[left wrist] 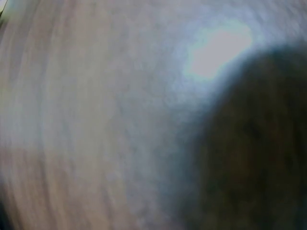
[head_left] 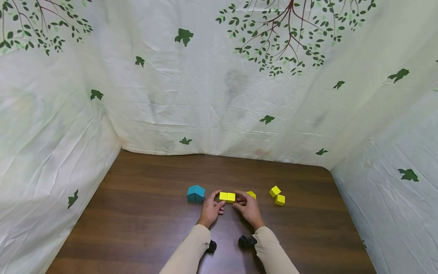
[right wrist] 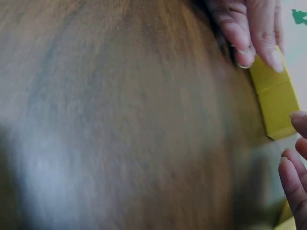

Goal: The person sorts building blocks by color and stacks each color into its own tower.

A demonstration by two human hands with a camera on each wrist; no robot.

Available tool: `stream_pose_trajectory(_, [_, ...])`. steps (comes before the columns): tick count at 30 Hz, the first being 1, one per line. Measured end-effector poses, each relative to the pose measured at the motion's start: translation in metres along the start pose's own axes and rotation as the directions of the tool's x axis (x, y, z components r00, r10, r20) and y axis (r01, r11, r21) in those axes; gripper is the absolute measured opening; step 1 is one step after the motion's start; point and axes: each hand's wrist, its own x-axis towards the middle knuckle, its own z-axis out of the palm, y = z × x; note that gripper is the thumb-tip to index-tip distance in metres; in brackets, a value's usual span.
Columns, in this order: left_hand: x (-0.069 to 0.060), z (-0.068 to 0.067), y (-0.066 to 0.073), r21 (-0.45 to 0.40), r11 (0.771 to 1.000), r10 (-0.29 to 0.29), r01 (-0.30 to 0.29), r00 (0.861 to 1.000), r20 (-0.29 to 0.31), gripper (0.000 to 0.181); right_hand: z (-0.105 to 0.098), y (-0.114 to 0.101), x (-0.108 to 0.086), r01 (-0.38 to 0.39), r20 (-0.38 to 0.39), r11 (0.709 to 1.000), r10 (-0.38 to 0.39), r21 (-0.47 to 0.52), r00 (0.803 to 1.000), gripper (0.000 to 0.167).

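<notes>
Two yellow cubes (head_left: 227,197) stand side by side between the hands in the head view, their faces meeting at a seam. My left hand (head_left: 210,211) holds the left cube, its thumb on the near face and a finger reaching behind; its other fingers are curled. At the right end is my right hand (head_left: 249,209), with thumb and fingers spread apart. One right fingertip (right wrist: 298,122) is at the cubes' end corner in the right wrist view, while the lower digits are clear of them. Only blurred tabletop and a dark shape fill the left wrist view.
Blue blocks (head_left: 195,194) with a pointed top stand left of the left hand. Behind the right hand, another yellow block (head_left: 251,194) is partly hidden. Two yellow cubes (head_left: 277,195) lie farther right on the brown table (head_left: 143,224). A leaf-printed curtain (head_left: 212,95) encloses the table.
</notes>
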Motion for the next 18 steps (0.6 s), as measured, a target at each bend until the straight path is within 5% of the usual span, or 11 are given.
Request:
stream_pose_trajectory(11, [0.000, -0.001, 0.000, -0.008, 0.999, 0.031, -0.031, 0.999, 0.010, 0.047, -0.059, 0.002, -0.017, 0.054, -0.173, 0.998, -0.059, -0.033, 0.983, 0.043])
stream_pose_trajectory(18, [-0.001, -0.002, 0.000, -0.009, 1.000, 0.025, -0.025, 1.000, 0.015, 0.047, -0.100, 0.029, -0.030, -0.005, -0.332, 0.994, -0.033, -0.114, 0.943, 0.043])
